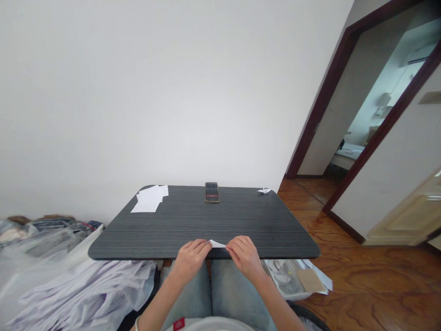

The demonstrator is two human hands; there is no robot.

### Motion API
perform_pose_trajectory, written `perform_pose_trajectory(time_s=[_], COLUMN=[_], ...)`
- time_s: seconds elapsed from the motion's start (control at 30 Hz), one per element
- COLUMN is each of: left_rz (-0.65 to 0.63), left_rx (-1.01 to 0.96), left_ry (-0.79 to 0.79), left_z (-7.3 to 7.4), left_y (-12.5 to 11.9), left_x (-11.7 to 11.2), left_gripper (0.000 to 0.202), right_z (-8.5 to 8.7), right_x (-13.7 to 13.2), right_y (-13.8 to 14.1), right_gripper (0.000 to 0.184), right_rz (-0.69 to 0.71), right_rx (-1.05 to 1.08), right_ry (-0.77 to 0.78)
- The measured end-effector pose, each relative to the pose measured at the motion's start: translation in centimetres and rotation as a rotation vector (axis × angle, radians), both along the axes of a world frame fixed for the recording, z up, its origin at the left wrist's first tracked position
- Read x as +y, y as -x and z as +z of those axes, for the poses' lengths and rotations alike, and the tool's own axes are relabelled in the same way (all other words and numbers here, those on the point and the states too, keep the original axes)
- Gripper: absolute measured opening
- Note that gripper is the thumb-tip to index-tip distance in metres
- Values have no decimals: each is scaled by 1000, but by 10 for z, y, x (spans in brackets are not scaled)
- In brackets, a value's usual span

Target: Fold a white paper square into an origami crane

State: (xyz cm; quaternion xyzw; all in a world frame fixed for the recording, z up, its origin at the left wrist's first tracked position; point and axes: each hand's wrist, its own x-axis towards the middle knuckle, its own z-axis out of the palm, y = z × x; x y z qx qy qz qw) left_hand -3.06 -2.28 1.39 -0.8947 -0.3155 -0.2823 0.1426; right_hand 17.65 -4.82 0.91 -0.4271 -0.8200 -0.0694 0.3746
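Note:
A small folded piece of white paper (218, 244) is stretched between my two hands at the table's near edge. My left hand (191, 257) has its fingers closed on the paper's left end. The right end is pinched by my right hand (244, 255), thumb and fingers together. Part of the paper is hidden under my fingers. Beneath it lies the dark wood-grain table (193, 219).
White paper sheets (148, 199) lie at the table's far left. A phone (212, 192) rests at the back middle, and a folded white paper piece (264, 190) at the back right. Piled white cloth (83, 296) lies left below; a plastic bin (287, 279) stands right below.

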Motion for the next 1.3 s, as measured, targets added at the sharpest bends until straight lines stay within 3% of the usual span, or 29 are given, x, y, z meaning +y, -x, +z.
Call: perform_pose_trajectory(time_s=[0.23,0.37,0.43,0.5,0.57,0.63,0.77,1.07,1.3], left_rz=[34,38,9,-36,-84,-119,-149,-127,-151], left_rx=[-11,-36,-35,-18,11,27,12,54,-35], left_ry=[-25,-104,-173,-232,-268,-300,-342,-310,-253], left_z=[-1,2,5,9,14,19,23,22,26], left_y=[8,12,13,11,10,10,13,25,42], left_x=[3,4,2,0,-3,-6,-8,-7,-3], left_gripper=[18,19,21,23,25,26,27,35,41], right_z=[-4,-6,-5,-2,1,6,13,14,18], right_x=[-1,0,1,0,-3,-5,-9,-8,-11], right_y=[-28,-30,-20,-7,5,12,13,14,8], right_gripper=[19,27,37,55,55,42,33,31,30], right_rz=[-46,-150,-173,-47,76,131,154,153,123], right_rx=[76,405,706,951,1065,1121,1236,1266,1298], right_ry=[34,182,452,846,1060,1095,1046,949,912])
